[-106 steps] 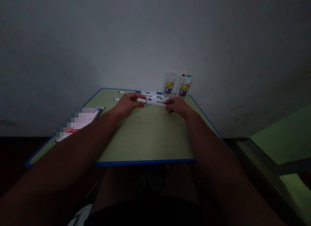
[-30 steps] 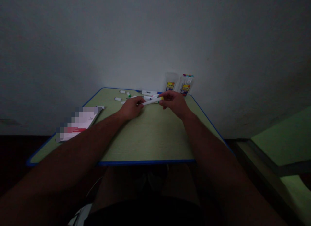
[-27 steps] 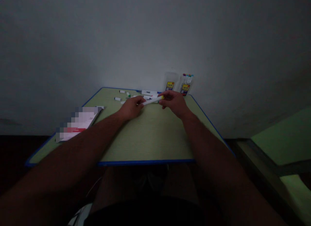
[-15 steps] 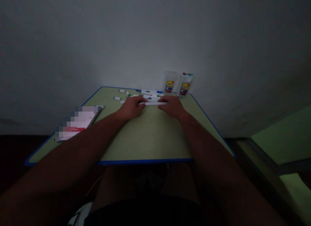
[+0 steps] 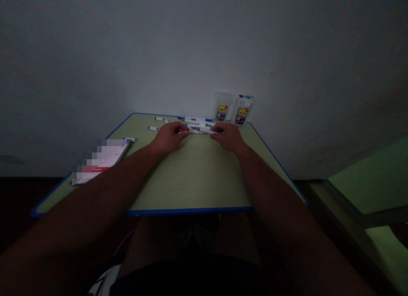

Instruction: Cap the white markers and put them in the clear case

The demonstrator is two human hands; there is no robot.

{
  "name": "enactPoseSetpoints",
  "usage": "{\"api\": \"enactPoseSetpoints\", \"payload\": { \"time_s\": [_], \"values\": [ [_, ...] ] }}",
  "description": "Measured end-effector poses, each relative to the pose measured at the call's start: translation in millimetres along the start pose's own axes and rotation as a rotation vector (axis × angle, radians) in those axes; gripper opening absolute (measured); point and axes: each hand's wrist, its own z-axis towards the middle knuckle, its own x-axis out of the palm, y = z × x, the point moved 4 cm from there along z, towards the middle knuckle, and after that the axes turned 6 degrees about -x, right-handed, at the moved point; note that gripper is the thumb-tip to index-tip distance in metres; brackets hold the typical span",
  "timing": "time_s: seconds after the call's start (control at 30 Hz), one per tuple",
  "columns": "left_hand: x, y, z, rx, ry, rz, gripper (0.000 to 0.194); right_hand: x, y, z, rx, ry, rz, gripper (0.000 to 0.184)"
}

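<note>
A white marker (image 5: pixel 201 129) with dark print lies crosswise between my hands, slightly tilted. My right hand (image 5: pixel 230 136) has its thumb and fingers pinched on the marker's right end. At the other end, the curled fingers of my left hand (image 5: pixel 169 137) close on its left tip. Just beneath it, another white marker shows partly, mostly hidden by the hands. Behind lie more white markers (image 5: pixel 195 119), one with blue ends. Loose marker caps (image 5: pixel 153 128) rest left of my left hand.
Two clear plastic marker cases stand at the back right: one see-through case (image 5: pixel 222 111) and one case holding colourful-tipped markers (image 5: pixel 242 111). A pixelated booklet or box (image 5: pixel 103 160) lies on the left of the pale, blue-edged table (image 5: pixel 191 181). A wall rises directly behind.
Both hands have moved slightly away from me, toward the back of the table. The marker between them now shows its dark print, where a plain white side showed before.
</note>
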Motion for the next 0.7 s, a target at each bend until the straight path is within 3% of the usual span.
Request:
{"api": "enactPoseSetpoints", "payload": {
  "time_s": [0.13,0.4,0.7],
  "values": [
    [0.6,3,2,-0.037,0.014,-0.170,0.021,1,-5,2,0.074,-0.038,0.174,0.013],
    [-2.9,-6,-1,-0.048,-0.029,-0.291,0.017,13,-1,-4,0.356,0.072,0.893,0.019],
    [7.7,-16,-10,-0.210,0.150,-0.603,0.021,15,9,-9,0.440,0.127,1.028,0.022]
  ]
}}
